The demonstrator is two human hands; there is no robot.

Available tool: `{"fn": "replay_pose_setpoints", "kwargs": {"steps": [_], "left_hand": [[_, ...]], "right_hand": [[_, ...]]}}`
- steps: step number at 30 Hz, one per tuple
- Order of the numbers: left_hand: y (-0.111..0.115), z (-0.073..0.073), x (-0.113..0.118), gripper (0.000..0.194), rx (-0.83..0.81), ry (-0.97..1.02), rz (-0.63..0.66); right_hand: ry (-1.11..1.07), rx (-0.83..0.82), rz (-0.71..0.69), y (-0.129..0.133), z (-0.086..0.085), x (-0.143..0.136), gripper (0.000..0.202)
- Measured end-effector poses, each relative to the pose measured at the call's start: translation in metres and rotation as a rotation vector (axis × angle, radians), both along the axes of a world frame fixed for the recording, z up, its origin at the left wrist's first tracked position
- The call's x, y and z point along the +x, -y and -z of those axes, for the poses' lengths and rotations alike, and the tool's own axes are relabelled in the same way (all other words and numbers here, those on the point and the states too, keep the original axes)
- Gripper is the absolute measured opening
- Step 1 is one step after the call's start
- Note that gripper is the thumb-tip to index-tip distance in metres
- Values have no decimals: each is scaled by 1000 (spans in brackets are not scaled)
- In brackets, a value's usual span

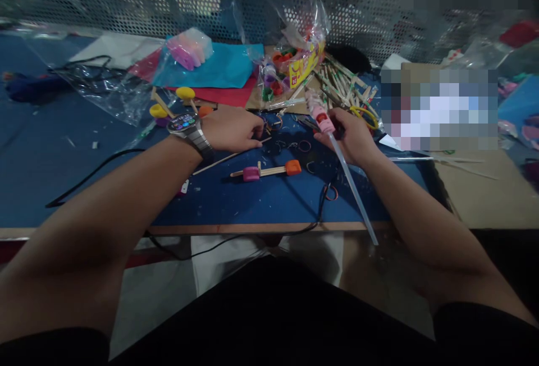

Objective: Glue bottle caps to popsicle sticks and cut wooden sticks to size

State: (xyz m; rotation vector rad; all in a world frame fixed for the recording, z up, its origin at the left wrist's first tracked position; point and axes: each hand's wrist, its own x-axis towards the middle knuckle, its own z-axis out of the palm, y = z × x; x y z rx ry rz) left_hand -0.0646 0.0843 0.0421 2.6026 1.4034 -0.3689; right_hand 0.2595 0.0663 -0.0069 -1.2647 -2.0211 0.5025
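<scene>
My left hand (236,130), with a watch (185,123) on its wrist, is low over the table. Its fingers are curled, and what lies between them is hidden. A thin wooden stick (223,161) runs to its thumb. My right hand (349,136) is closed around a pink glue gun (323,120), its handle mostly hidden. A long translucent glue stick (353,189) juts from the gun's rear towards me. Between the hands lie joined craft sticks (273,172) with a purple cap (251,173) and an orange cap (293,167). Rubber bands (304,145) are scattered nearby.
A black cord (252,235) loops along the table's front edge (269,225). Behind stand yellow caps (185,93) on sticks, coloured sheets (227,65), a bag of caps (290,68) and a pile of sticks (337,82). Yellow loop handles (365,116) show beyond my right hand. Cardboard (492,192) lies right.
</scene>
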Motion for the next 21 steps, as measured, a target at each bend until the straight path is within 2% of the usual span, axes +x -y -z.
{"fn": "replay_pose_setpoints", "kwargs": {"steps": [6,10,15,21], "left_hand": [[1,0,2,31,-8,-32,13],[2,0,2,30,-12,-21,6],[1,0,0,34,-21,-20,-17],[2,1,1,32,-14,-16,19]], "right_hand": [[142,31,-113,-3,3,2,44],[241,24,-185,-5,0,8,53],[302,6,-253,-7,-3,14,43],[305,-10,-294,-8,-5,16,40]]}}
